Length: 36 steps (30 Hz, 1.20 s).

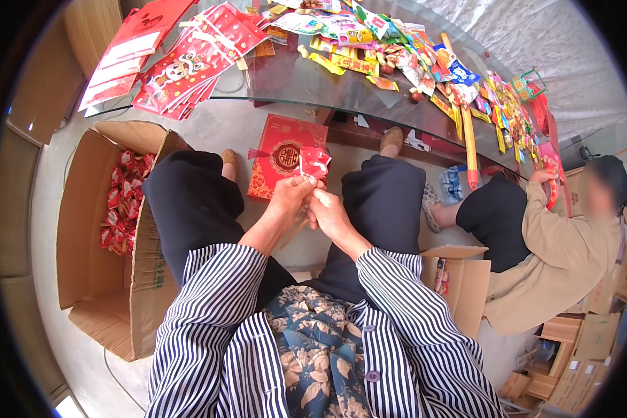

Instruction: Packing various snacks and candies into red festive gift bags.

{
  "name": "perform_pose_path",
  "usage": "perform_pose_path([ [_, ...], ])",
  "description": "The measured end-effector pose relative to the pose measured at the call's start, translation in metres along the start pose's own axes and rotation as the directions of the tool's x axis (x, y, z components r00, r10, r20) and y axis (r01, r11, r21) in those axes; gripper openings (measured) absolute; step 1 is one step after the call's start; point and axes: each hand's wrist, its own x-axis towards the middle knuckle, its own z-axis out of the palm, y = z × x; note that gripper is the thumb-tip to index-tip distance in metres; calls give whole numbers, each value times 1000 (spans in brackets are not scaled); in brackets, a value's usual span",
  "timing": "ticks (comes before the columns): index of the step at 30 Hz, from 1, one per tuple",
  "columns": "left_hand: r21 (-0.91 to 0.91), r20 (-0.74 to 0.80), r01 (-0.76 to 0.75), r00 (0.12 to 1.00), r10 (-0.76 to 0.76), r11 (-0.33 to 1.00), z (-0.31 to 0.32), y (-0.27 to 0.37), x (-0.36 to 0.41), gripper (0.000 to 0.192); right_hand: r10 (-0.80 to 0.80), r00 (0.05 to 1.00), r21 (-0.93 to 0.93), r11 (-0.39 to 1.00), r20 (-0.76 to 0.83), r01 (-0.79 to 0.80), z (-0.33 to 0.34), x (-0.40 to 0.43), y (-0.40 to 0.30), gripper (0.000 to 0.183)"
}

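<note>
Between my knees, my left hand and my right hand meet at the gathered neck of a small red bag. The fingertips of both hands pinch it, and a pale ribbon or tie seems to hang below them. What the bag holds is hidden. Beyond my hands, a red and gold decorated box with a tassel sits low, partly covered by the bag. To the left stands an open cardboard box with many small tied red bags in it.
A glass table ahead bears flat red printed bags, loose wrapped sweets and nuts, and an orange stick-like object jutting over its edge. At the right sits another person, near a small open carton. Stacked cartons lie at lower right.
</note>
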Motion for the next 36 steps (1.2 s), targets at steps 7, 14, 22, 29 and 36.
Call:
perform_pose_path([
  [7,60,-173,-50,983,59,997,-7,-12,16,24,-495,869,-525,741,-4,420,4,-2,11,6],
  [14,-72,-252,-95,965,74,993,-21,-8,25,18,-458,884,-511,739,96,438,25,-9,8,10],
  [22,-198,-183,-82,982,45,977,-19,-4,27,18,125,981,-322,944,149,-71,-7,-1,-3,27],
  [29,-36,-157,36,987,-42,999,-22,-2,22,23,54,987,317,943,154,-101,-17,22,18,26],
  [36,-35,-86,84,993,-87,996,-17,1,24,24,-25,992,326,945,121,-16,-7,25,16,21],
])
